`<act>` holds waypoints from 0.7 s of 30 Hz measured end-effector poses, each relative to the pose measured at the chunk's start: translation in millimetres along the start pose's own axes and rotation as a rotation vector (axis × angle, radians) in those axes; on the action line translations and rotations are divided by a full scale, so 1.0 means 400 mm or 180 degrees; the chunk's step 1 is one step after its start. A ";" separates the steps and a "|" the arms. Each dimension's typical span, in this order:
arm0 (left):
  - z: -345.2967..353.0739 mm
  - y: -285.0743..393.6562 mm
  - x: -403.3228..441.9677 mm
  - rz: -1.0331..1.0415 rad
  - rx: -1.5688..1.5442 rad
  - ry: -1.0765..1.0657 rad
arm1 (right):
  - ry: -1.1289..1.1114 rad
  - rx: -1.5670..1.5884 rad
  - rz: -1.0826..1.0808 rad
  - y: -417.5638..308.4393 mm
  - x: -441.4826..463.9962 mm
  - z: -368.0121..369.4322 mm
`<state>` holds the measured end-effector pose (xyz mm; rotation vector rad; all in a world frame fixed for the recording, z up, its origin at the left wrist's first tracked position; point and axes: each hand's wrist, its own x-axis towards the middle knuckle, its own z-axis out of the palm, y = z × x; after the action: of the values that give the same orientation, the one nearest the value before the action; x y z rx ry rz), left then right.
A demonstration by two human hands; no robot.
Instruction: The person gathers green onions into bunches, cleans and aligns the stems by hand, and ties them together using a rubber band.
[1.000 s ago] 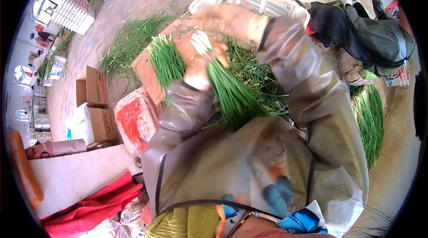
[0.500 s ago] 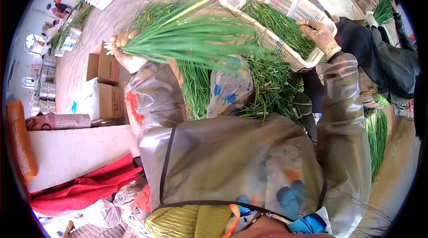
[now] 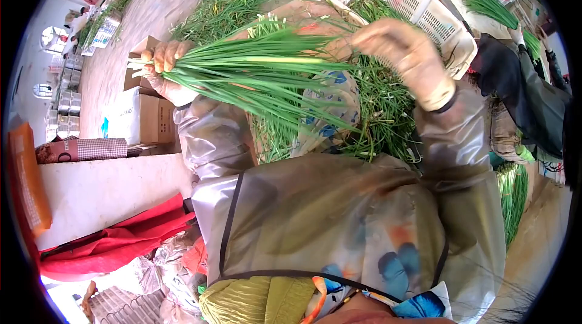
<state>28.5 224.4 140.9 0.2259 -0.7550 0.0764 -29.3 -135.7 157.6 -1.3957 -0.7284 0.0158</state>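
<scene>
My left hand (image 3: pixel 165 66), gloved, is wrapped round the white root ends of a bunch of green stalks (image 3: pixel 260 60). The leaves fan out to the right across my lap. My right hand (image 3: pixel 403 51), also gloved, is raised beside the white basket, blurred by motion; its fingers are curved and what they hold, if anything, cannot be made out. Under the held bunch, another bundle of stalks (image 3: pixel 270 25) lies on a board. Loose greens (image 3: pixel 385 111) are heaped below my right hand.
A white plastic basket (image 3: pixel 424 5) with greens stands ahead right. Cut greens (image 3: pixel 224 14) lie on the floor ahead. Cardboard boxes (image 3: pixel 156 119) and a white ledge (image 3: pixel 115 190) are at left. A co-worker (image 3: pixel 527 90) holding stalks sits at right.
My right hand has left the basket rim and moved left over the heap. My left hand still grips the bunch, whose leaves have swung lower. The view has shifted slightly.
</scene>
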 end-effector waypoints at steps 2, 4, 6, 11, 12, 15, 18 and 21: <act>0.006 -0.023 -0.005 -0.0010 0.0098 0.0042 | -0.0130 -0.1859 -0.0094 0.008 0.021 0.082; 0.020 -0.043 -0.011 -0.0115 0.0152 0.0188 | -0.0324 -0.3316 -0.0335 0.041 0.032 0.133; 0.009 -0.052 -0.013 -0.0301 0.0175 -0.0032 | -0.0380 -0.3385 -0.0125 0.055 0.038 0.161; 0.018 -0.080 -0.053 -0.0609 0.0388 0.0196 | -0.0251 -0.4587 -0.0902 0.026 0.053 0.096; 0.010 -0.082 -0.065 -0.0767 0.0764 0.0319 | -0.0317 -0.4778 -0.0826 -0.001 0.054 0.081; 0.035 -0.117 -0.086 -0.1355 0.1459 0.0321 | -0.0155 -0.3739 -0.1055 -0.061 0.071 0.047; 0.034 -0.157 -0.098 -0.1630 0.1671 0.0393 | -0.0142 -0.2150 -0.0910 -0.078 0.079 0.059; 0.031 -0.172 -0.100 -0.1902 0.1836 0.0466 | -0.0231 -0.0255 0.0035 -0.098 0.071 0.088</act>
<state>1.2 155.2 110.1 0.9752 -0.4799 -0.2591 -39.2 -101.1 205.3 -1.4818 -0.7890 0.0465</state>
